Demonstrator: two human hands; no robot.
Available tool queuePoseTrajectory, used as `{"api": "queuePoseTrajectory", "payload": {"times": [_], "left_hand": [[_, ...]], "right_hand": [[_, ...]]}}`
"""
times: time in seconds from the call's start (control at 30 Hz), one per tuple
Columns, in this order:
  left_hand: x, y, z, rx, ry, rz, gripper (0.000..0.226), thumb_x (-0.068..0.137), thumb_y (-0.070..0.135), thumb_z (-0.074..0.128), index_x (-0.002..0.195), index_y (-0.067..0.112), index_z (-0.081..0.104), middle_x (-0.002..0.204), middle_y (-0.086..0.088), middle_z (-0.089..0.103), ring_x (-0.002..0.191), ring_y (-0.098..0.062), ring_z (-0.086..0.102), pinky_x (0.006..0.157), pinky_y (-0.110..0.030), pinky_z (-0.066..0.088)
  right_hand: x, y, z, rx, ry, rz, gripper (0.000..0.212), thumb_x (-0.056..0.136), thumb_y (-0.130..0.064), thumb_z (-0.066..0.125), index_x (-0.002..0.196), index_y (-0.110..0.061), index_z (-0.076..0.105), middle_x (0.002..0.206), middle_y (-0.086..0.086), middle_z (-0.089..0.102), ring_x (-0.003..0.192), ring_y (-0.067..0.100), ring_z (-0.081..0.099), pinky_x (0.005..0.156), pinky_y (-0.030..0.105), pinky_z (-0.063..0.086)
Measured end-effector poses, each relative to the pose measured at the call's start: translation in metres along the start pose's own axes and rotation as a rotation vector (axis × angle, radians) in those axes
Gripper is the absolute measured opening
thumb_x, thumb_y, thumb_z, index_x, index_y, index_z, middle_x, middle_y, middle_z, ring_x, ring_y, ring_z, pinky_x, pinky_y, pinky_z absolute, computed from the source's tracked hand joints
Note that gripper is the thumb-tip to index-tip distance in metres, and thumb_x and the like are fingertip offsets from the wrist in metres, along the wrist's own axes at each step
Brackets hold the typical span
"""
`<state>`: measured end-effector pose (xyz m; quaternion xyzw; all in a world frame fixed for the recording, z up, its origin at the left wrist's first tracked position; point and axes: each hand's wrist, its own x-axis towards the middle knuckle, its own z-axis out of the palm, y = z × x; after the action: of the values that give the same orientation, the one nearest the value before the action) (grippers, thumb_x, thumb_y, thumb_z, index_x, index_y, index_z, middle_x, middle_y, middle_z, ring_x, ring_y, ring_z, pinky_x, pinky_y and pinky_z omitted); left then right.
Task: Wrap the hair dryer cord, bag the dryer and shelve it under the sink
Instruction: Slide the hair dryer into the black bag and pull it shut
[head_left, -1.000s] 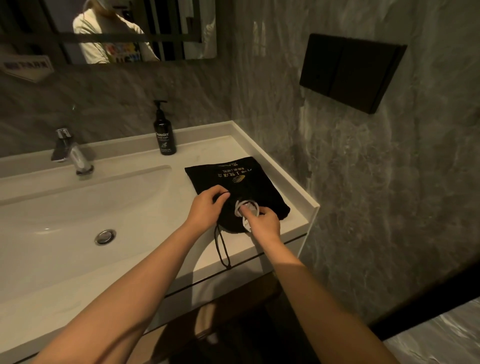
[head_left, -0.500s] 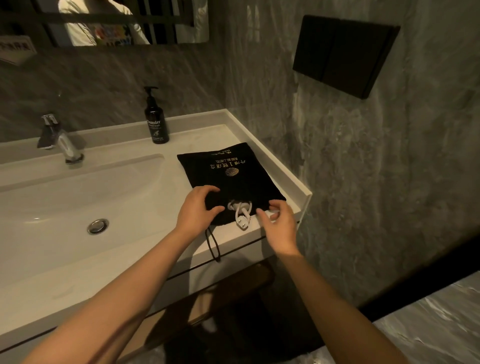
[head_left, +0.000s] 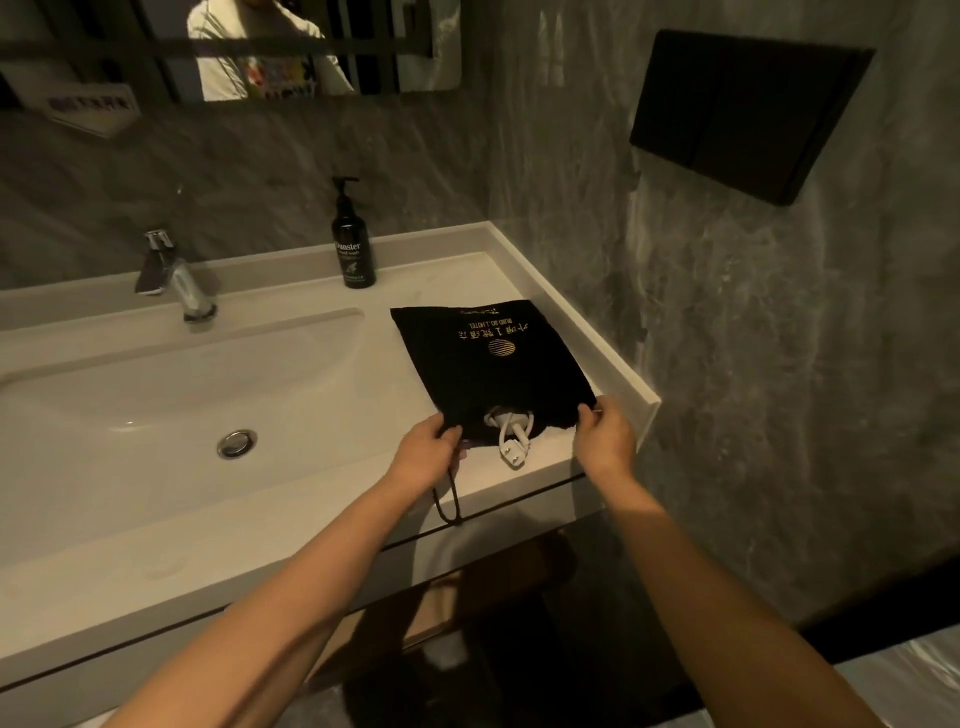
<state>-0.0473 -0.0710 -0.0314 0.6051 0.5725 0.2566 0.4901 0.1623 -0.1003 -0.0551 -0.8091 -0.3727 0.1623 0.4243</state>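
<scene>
Your left hand (head_left: 427, 454) pinches the near-left corner of the black bag (head_left: 488, 364) and its drawstring (head_left: 451, 501); your right hand (head_left: 605, 439) pinches the near-right corner. Between them the white plug (head_left: 511, 451) protrudes from the mouth. Cinching now may trap the plug outside, or tip the dryer out during lifting.
</scene>
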Motion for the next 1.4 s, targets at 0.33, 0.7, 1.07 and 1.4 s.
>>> {"api": "queuePoseTrajectory", "payload": {"times": [0.33, 0.7, 1.07, 1.4], "left_hand": [[0.007, 0.067, -0.035, -0.747, -0.164, 0.106, 0.03, 0.102, 0.007, 0.031, 0.124, -0.001, 0.049, 0.096, -0.018, 0.067, 0.07, -0.02, 0.074, 0.071, -0.03, 0.06], [0.025, 0.136, -0.083, -0.913, -0.11, 0.167, 0.027, 0.102, 0.01, 0.029, 0.103, 0.002, 0.055, 0.076, -0.014, 0.075, 0.071, -0.022, 0.074, 0.063, -0.029, 0.061], [0.04, 0.182, -0.118, -0.716, -0.022, 0.181, 0.028, 0.101, 0.016, 0.035, 0.078, 0.009, 0.05, 0.054, 0.002, 0.056, 0.03, -0.003, 0.035, 0.03, -0.016, 0.023], [0.039, 0.19, -0.123, -0.367, 0.107, 0.373, 0.033, 0.099, 0.022, 0.046, 0.071, 0.01, 0.058, 0.055, -0.001, 0.044, 0.028, -0.001, 0.03, 0.031, -0.013, 0.02]], "right_hand": [[0.009, -0.065, -0.031, 0.414, 0.082, -0.164, 0.023, 0.101, -0.021, 0.039, 0.103, -0.004, 0.054, 0.09, 0.006, 0.057, 0.083, 0.018, 0.056, 0.056, 0.02, 0.038], [0.042, -0.113, -0.072, 0.519, 0.039, -0.223, 0.026, 0.101, -0.018, 0.04, 0.076, -0.016, 0.046, 0.062, 0.005, 0.055, 0.037, -0.001, 0.052, 0.042, 0.019, 0.045], [0.06, -0.158, -0.105, 0.595, -0.114, -0.186, 0.019, 0.101, -0.017, 0.041, 0.092, -0.006, 0.054, 0.07, 0.006, 0.056, 0.055, 0.016, 0.052, 0.045, 0.019, 0.047], [0.066, -0.153, -0.117, 0.568, -0.132, -0.308, 0.017, 0.097, -0.016, 0.05, 0.086, -0.01, 0.061, 0.081, 0.005, 0.06, 0.07, 0.015, 0.057, 0.061, 0.026, 0.047]]}}
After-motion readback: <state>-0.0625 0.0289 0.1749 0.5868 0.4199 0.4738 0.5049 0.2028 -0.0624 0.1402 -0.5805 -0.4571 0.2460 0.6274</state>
